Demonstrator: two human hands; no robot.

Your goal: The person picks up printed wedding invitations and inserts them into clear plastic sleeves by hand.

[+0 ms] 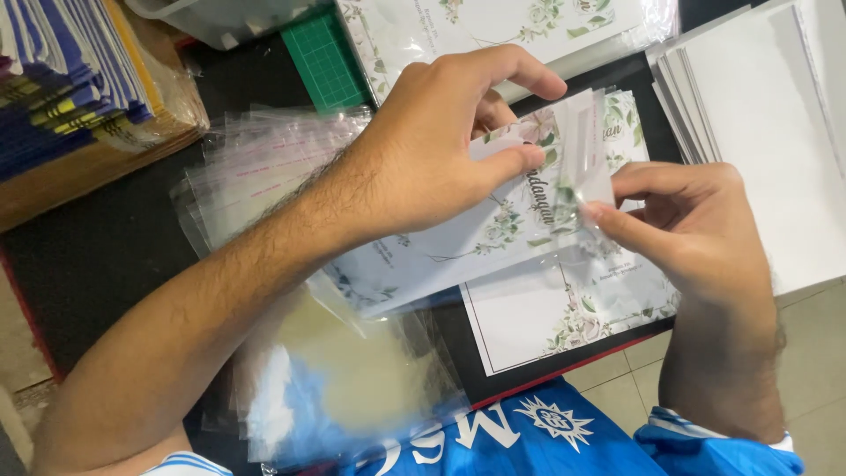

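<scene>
A floral-printed card (493, 231) in a clear plastic sleeve (577, 145) is held above a black work surface (97, 256), its long axis running diagonally from lower left, near the person's left forearm, up to the right, where the open sleeve end points toward a stack of white sheets (758, 132). The left hand (432, 150) grips the card from above, thumb pressed against its face and fingers curled over the upper edge. The right hand (696, 229) pinches the sleeve's transparent flap at the card's right end between thumb and forefinger; whether the flap is already stuck down is hard to tell through the glare. Just beneath lies a second floral card (564, 308), flat on the surface. A loose heap of empty clear sleeves (264, 159) sits to the left, partly under the left arm, with more lying over the blue shirt (529, 436) at the near edge. Further out are a green cutting mat (326, 57), a wrapped pack of floral cards (493, 26) and a stack of blue-and-yellow striped items (70, 79).
</scene>
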